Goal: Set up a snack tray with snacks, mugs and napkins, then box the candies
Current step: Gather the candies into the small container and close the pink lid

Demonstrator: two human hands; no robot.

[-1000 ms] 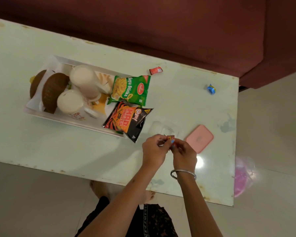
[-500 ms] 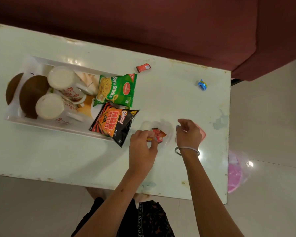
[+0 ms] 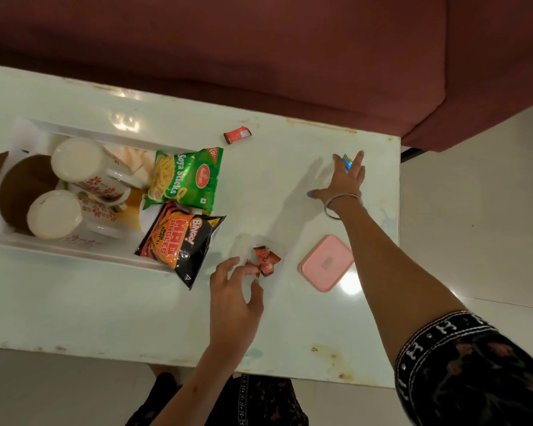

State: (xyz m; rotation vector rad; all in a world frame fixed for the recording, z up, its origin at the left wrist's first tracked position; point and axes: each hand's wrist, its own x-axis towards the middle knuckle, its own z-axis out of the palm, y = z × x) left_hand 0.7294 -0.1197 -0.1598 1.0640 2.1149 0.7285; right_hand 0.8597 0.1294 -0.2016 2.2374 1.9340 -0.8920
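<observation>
Red-wrapped candies [image 3: 265, 261] lie in a small clear box [image 3: 243, 244] near the table's front. My left hand [image 3: 234, 290] hovers just in front of that box, fingers loosely spread, holding nothing. The box's pink lid [image 3: 326, 262] lies to its right. My right hand [image 3: 343, 179] stretches to the far right of the table, its straight fingers over a blue candy [image 3: 347, 161], which is partly hidden by them. Another red candy [image 3: 237, 135] lies alone near the table's far edge.
A white tray [image 3: 74, 253] at the left holds two floral mugs [image 3: 77, 161], brown bowls [image 3: 22, 189], a green Soya Sticks pack [image 3: 185, 179] and a black Bingo pack [image 3: 179, 244] that overhangs the tray's rim. A maroon sofa [image 3: 290, 56] runs behind the table.
Both hands held a candy together; it now lies in the clear box. My left hand has let go and drawn back; my right hand has reached out to the blue candy.
</observation>
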